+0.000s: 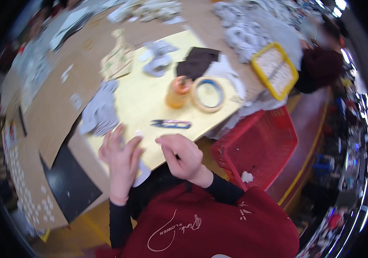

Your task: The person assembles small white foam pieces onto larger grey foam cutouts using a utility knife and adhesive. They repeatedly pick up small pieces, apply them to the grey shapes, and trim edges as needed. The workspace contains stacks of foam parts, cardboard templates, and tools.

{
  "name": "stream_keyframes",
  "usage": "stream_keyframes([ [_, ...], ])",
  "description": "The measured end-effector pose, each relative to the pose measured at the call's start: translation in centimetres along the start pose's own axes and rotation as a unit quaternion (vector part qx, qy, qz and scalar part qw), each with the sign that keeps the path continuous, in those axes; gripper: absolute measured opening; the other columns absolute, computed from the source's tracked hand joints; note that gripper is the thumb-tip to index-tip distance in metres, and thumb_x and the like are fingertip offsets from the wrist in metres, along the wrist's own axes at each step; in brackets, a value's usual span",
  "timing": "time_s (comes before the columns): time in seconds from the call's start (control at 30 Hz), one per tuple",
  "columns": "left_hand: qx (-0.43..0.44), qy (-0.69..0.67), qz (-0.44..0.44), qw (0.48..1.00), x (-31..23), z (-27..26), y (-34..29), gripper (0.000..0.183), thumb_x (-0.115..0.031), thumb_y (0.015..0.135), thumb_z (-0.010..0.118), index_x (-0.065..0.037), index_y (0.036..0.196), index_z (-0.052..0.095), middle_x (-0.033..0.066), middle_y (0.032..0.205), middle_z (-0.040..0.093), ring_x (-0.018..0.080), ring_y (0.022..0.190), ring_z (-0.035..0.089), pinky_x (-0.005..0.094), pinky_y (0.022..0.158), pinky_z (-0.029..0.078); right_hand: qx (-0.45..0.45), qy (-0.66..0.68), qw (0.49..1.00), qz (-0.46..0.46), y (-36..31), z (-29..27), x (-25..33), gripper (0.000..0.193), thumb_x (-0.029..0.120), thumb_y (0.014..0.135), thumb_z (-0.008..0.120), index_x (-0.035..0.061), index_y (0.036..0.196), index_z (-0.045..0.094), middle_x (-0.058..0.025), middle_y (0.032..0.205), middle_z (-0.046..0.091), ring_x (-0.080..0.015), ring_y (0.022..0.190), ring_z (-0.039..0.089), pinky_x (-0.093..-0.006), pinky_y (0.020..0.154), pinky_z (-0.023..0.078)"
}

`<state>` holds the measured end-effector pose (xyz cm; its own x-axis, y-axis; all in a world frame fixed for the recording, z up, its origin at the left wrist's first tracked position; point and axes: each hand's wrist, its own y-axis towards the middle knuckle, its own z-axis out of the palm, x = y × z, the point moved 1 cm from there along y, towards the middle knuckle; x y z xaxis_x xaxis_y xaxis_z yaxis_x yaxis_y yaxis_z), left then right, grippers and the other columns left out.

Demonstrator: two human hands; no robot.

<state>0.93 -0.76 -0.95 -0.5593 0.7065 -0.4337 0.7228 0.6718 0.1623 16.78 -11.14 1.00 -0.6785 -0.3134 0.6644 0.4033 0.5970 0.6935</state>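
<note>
My left hand [121, 161] lies with fingers spread on the near part of a pale yellow sheet [136, 103], over a light grey fabric piece [142, 174] that it partly covers. By its fingertips is a small white bit [138, 133]. Just to the right, my right hand [183, 157] is curled, fingers bent together; whatever it may pinch is too small or blurred to make out. Beyond it rest blue-handled thread snips [171, 124]. A stack of grey fabric pieces [100, 109] sits left of the snips, beyond my left hand.
An orange bottle [178, 94] and a tape roll [208, 106] stand on the sheet near dark fabric [197, 62]. A red basket [257, 144] is at the table's right edge, below a yellow tray [293, 79]. Another person [321, 64] sits at far right.
</note>
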Motion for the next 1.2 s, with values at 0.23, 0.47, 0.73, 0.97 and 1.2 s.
stream_keyframes([
  [0.23, -0.003, 0.015, 0.005, 1.000, 0.2, 0.4, -0.2, 0.026, -0.021, 0.094, 0.066, -0.017, 0.119, 0.070, 0.0113, 0.156, 0.043, 0.0396, 0.147, 0.029, 0.0548, 0.116, 0.019, -0.335, -0.390, 0.850, 0.114, 1.6, -20.1, -10.4, 0.040, 0.004, 0.096, 0.065, 0.0002, 0.134, 0.055, -0.0108, 0.121, 0.058, -0.0207, 0.102, 0.058, -0.0311, 0.089, 0.049],
  [0.47, -0.026, -0.035, -0.002, 0.999, 0.5, 0.0, -0.6, 0.024, -0.020, 0.095, 0.064, -0.013, 0.117, 0.070, 0.0119, 0.155, 0.045, 0.0390, 0.148, 0.029, 0.0519, 0.117, 0.020, -0.362, 0.001, 0.814, 0.454, -0.6, -36.6, -24.3, 0.040, 0.038, 0.103, 0.064, 0.0123, 0.133, 0.059, -0.0001, 0.110, 0.068, -0.0108, 0.094, 0.063, -0.0295, 0.077, 0.047],
  [0.73, -0.037, -0.044, -0.007, 0.998, 0.3, 0.1, -0.7, 0.022, -0.017, 0.092, 0.069, -0.013, 0.113, 0.071, 0.0123, 0.151, 0.048, 0.0394, 0.145, 0.032, 0.0516, 0.117, 0.022, -0.314, -0.101, 0.827, 0.455, 0.6, -37.3, -25.0, 0.023, 0.021, 0.094, 0.063, 0.0046, 0.109, 0.069, -0.0044, 0.090, 0.070, -0.0130, 0.070, 0.065, -0.0293, 0.056, 0.049],
  [0.97, -0.043, -0.056, -0.007, 0.997, 0.5, 0.1, -0.5, 0.021, -0.018, 0.091, 0.070, -0.012, 0.111, 0.071, 0.0127, 0.149, 0.049, 0.0399, 0.144, 0.033, 0.0512, 0.115, 0.023, -0.349, -0.094, 0.859, 0.362, -1.3, -36.2, -22.1, 0.022, 0.013, 0.090, 0.062, -0.0068, 0.097, 0.069, -0.0095, 0.089, 0.069, -0.0172, 0.070, 0.066, -0.0307, 0.060, 0.051],
  [1.2, -0.044, -0.063, -0.005, 0.997, 0.5, 0.2, -0.4, 0.022, -0.019, 0.092, 0.071, -0.011, 0.113, 0.071, 0.0132, 0.148, 0.049, 0.0401, 0.144, 0.033, 0.0512, 0.115, 0.023, -0.320, -0.035, 0.865, 0.385, 1.1, -35.2, -15.1, 0.027, 0.011, 0.094, 0.061, -0.0094, 0.110, 0.068, -0.0120, 0.100, 0.072, -0.0189, 0.083, 0.071, -0.0306, 0.076, 0.056],
])
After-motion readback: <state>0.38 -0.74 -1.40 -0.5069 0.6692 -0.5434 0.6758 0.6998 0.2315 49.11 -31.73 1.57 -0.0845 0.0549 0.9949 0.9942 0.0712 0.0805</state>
